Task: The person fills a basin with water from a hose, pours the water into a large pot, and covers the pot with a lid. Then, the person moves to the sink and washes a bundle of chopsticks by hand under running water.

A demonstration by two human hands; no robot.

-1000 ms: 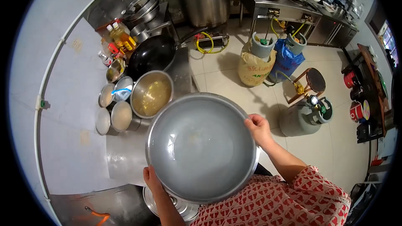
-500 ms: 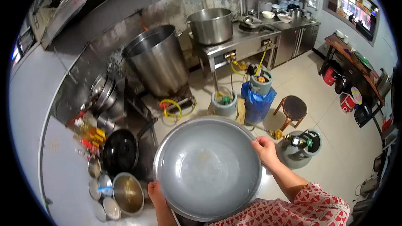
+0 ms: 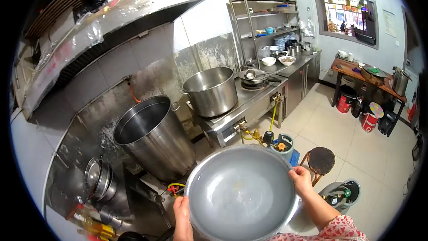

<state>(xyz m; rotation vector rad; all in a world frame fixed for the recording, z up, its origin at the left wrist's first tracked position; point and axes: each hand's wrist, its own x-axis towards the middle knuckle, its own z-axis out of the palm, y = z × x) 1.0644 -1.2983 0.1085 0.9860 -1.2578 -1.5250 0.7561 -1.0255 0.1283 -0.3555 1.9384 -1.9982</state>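
Observation:
A large round metal basin (image 3: 240,194) is held level in front of me, with what looks like clear liquid inside. My left hand (image 3: 182,216) grips its left rim, thumb up. On the right rim, the fingers of my right hand (image 3: 302,182) are closed. Beyond the basin to the left stands a tall, deep steel pot (image 3: 158,145). A wide steel pot (image 3: 211,93) rests on the stove counter (image 3: 223,127) ahead.
A gas cylinder (image 3: 343,194) and a round stool (image 3: 321,160) stand at the right. Another cylinder (image 3: 284,145) is behind the basin. Stacked pans (image 3: 100,180) and bottles (image 3: 91,225) are at the lower left. A range hood (image 3: 116,31) hangs overhead; a wooden table (image 3: 365,80) stands far right.
The view has swung up toward the stove and shelves, and the black wok and bowls have slid toward or past the lower edge. Both hands still hold the basin, now further right in view.

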